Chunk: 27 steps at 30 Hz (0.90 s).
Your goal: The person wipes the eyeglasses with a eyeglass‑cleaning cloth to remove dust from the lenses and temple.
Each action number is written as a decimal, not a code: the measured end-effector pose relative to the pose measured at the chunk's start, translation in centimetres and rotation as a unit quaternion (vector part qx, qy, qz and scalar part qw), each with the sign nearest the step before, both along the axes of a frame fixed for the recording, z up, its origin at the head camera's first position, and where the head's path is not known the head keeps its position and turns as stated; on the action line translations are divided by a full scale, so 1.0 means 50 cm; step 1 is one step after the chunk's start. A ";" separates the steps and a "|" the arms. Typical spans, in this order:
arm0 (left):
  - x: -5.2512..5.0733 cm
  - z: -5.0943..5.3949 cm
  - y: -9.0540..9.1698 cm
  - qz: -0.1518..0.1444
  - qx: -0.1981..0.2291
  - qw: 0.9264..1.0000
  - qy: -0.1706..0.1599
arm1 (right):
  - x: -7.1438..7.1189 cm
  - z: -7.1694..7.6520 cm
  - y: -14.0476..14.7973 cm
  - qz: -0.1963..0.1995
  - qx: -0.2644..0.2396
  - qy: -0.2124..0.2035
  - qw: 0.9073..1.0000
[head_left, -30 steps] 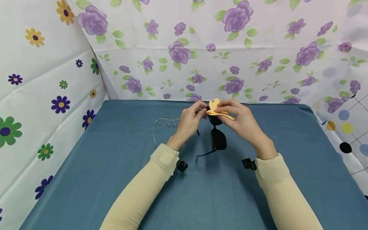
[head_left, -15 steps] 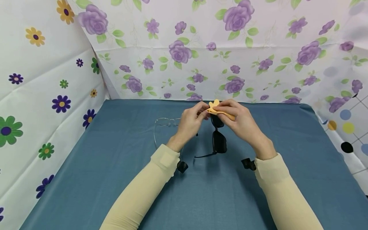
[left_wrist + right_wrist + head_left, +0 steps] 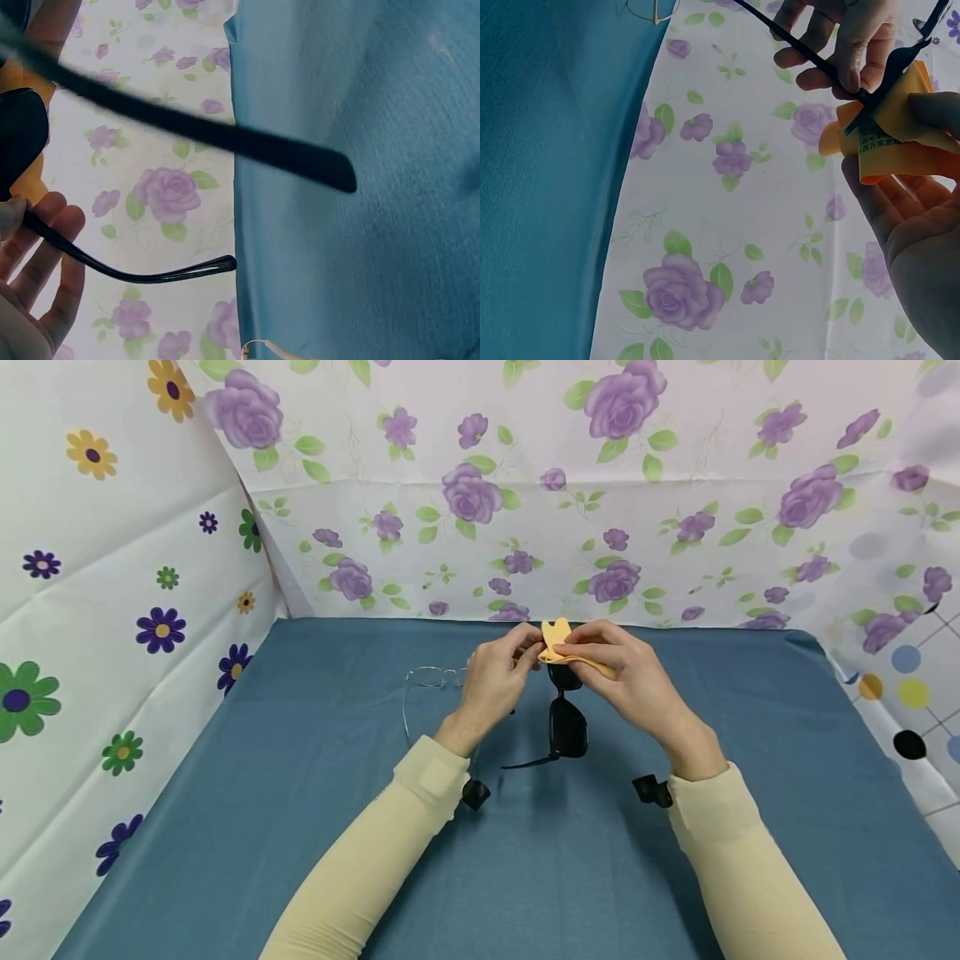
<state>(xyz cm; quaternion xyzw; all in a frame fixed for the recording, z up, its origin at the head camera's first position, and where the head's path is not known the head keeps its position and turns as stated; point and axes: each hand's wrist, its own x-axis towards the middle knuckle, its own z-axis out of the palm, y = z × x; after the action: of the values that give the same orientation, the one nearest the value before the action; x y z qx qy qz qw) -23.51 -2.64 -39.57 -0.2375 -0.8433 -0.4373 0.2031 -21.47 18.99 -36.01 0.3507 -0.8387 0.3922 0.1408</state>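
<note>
While my left fingers (image 3: 522,635) are pinching the sunglasses (image 3: 568,729), my right fingers (image 3: 602,630) are gripping yellow cloth (image 3: 556,632) at the upper lens (image 3: 564,678); wiping is apparently progressing, not yet complete.

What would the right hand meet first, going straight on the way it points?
Past the yellow cloth it pinches against the sunglasses, probably the left hand, though depth is unclear.

Glossy plastic-looking sunglasses (image 3: 568,729), matt cloth (image 3: 556,633), shiny metal-looking spectacles (image 3: 426,677), matt tablecloth (image 3: 555,868).
</note>
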 end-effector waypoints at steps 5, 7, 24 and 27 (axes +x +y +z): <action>-0.003 0.000 -0.005 -0.008 0.013 1.000 0.021 | 0.007 0.000 0.002 0.014 -0.012 -0.002 1.000; -0.004 0.001 -0.008 -0.012 0.017 1.000 0.023 | 0.011 0.001 0.002 0.017 -0.015 -0.003 1.000; 0.001 -0.001 -0.031 -0.027 0.039 0.998 0.044 | 0.020 0.006 0.011 0.015 -0.030 -0.012 0.999; 0.002 -0.001 -0.033 -0.039 0.042 0.997 0.048 | 0.020 0.007 0.011 0.004 -0.030 -0.011 0.999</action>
<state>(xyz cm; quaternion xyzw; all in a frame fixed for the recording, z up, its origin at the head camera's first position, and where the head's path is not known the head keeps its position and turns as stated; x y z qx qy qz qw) -23.39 -4.30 -39.63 -0.2820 -0.8039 -0.4678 0.2355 -20.45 19.53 -35.65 0.3453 -0.8266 0.4216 0.1404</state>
